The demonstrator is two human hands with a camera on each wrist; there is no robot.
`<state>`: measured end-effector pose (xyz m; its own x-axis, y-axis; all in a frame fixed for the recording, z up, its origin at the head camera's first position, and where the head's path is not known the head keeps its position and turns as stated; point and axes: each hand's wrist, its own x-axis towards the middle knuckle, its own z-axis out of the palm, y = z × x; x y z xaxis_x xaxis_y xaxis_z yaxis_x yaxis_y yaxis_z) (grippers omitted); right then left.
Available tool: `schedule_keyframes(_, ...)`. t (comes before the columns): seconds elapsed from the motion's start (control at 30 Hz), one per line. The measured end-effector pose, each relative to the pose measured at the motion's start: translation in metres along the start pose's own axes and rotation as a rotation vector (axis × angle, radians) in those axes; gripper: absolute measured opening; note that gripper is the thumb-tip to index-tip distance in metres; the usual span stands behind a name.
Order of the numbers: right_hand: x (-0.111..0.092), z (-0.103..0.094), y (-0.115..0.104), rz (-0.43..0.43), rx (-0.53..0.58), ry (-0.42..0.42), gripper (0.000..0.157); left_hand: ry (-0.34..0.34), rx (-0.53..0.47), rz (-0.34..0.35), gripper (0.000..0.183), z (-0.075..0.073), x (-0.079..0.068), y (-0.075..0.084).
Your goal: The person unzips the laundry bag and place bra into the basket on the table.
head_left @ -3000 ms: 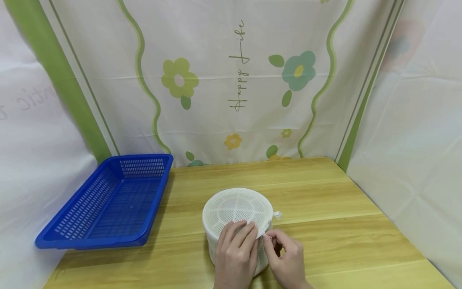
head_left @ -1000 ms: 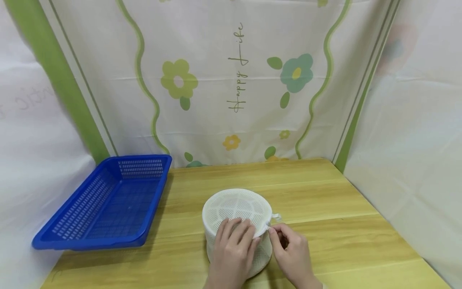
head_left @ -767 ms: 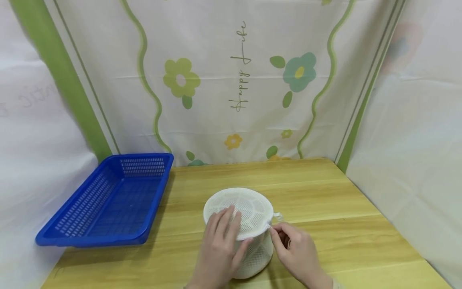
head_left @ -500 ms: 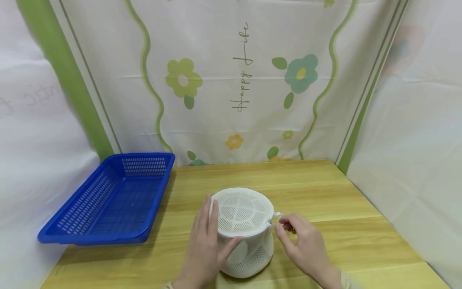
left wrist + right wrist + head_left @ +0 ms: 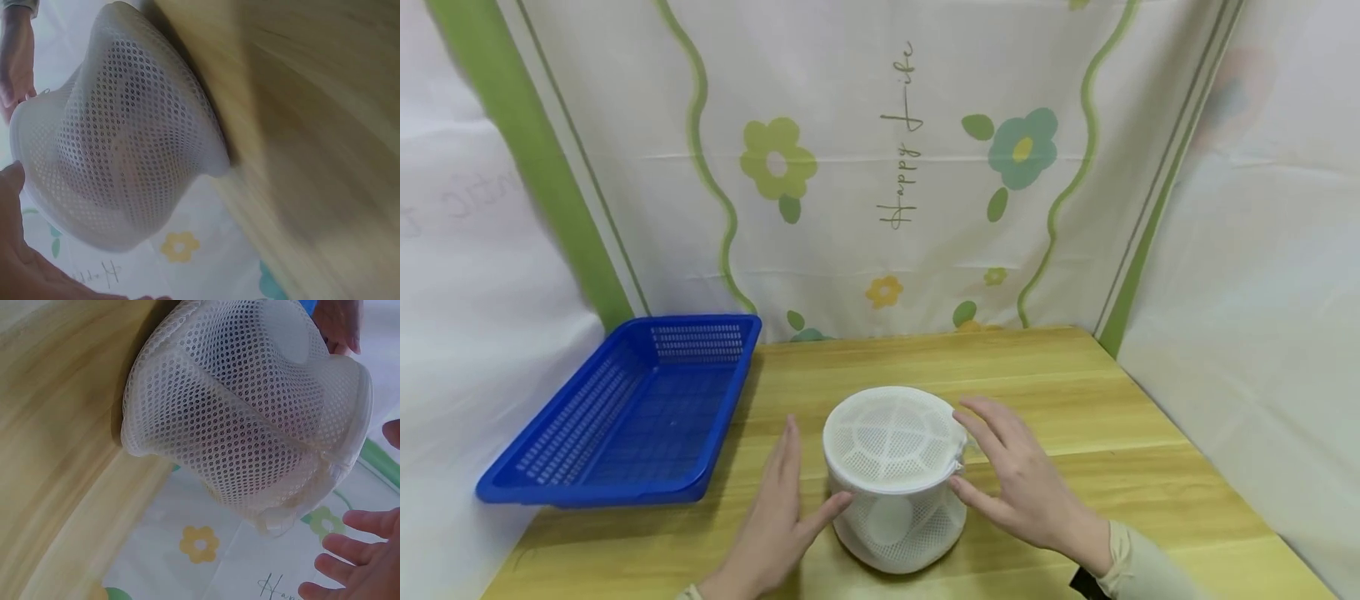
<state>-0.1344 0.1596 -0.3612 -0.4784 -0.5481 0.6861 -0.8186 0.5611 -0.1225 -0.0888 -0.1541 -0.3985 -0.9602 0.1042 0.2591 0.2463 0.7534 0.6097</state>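
A white mesh laundry bag [image 5: 891,442], round and drum-shaped, stands upright on the wooden table. Its zip runs round the top edge, with the zip pull [image 5: 958,467] at the right side. To the left of the bag is my left hand [image 5: 775,517], fingers straight, thumb pointing at the rim. My right hand [image 5: 1026,479] is spread at the right side, thumb and fingertips right at the rim beside the zip pull. In the right wrist view the mesh wall [image 5: 237,406] sags inward, and the right fingers [image 5: 350,550] are apart with nothing between them.
A blue plastic basket [image 5: 591,502] with slotted sides stands at the left of the table [image 5: 1037,375]. Printed white curtains [image 5: 842,125] enclose the back and both sides.
My left hand has come off the bag's top and moved left beside it. My right hand has let go of the zip pull and spread its fingers. The bag stays in place.
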Motion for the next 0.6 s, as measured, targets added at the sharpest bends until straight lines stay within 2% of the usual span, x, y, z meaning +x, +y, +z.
schedule_keyframes(0.3, 0.01, 0.004, -0.006, -0.059, -0.015, -0.115, 0.08, -0.15, -0.154, -0.024, 0.104, 0.005, -0.001, 0.003)
schedule_keyframes(0.6, 0.02, 0.012, -0.013, -0.089, -0.026, -0.205, 0.083, -0.199, -0.232, -0.056, 0.109, 0.006, 0.002, 0.001)
